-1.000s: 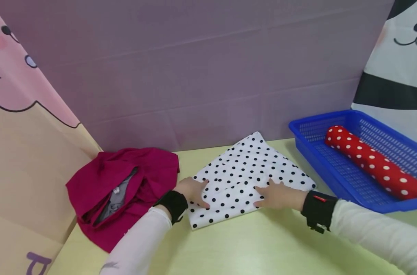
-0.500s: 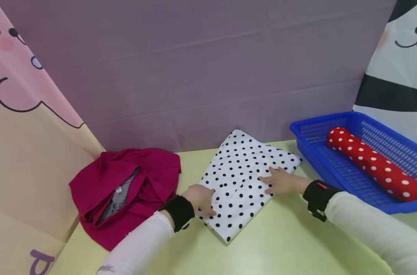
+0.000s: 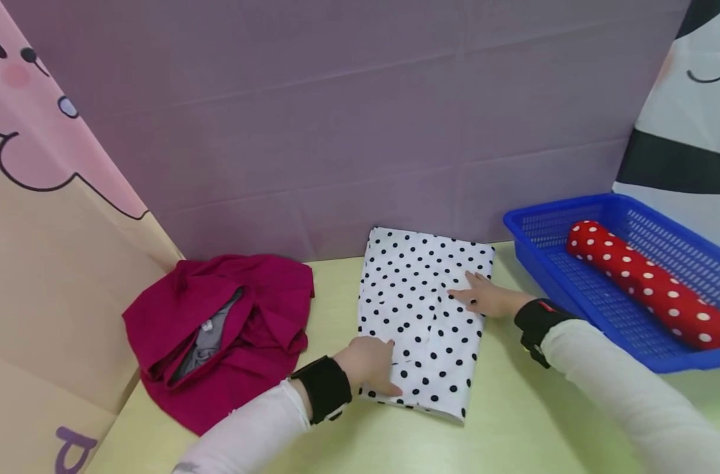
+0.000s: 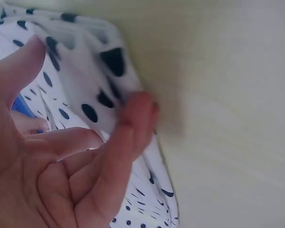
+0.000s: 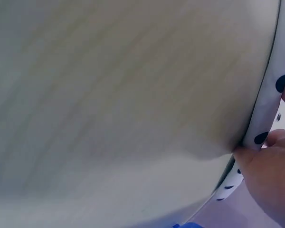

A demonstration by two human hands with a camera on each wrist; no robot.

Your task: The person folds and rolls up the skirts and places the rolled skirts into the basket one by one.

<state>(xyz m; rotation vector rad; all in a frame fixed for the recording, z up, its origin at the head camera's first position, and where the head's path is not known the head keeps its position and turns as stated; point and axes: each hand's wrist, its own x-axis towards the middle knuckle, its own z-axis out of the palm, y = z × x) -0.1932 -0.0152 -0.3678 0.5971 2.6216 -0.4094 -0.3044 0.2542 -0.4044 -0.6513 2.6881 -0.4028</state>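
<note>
A folded white cloth with black polka dots [image 3: 415, 289] lies flat on the table, roughly rectangular, its long sides pointing away from me. On its near-left part rests my left hand [image 3: 368, 365], thumb and forefinger spread over the fabric. The left wrist view shows a fingertip [image 4: 140, 109] right at the cloth's edge, with the fabric puckered beside it. My right hand [image 3: 484, 296] lies at the cloth's right side, fingers spread on the dots. In the right wrist view its lowest fingertip [image 5: 242, 153] meets the cloth's edge close over the table.
A crumpled magenta garment [image 3: 271, 296] with grey inside [image 3: 208, 336] lies to the left. At the right stands a blue mesh basket [image 3: 537, 260] holding a rolled red cloth with white dots [image 3: 638, 276]. A purple-grey backdrop [image 3: 336, 131] rises behind the table [image 3: 395, 447].
The dotted cloth has turned clockwise from a slanted position to nearly straight. My left hand has moved right and toward me; my right hand has moved slightly away from me.
</note>
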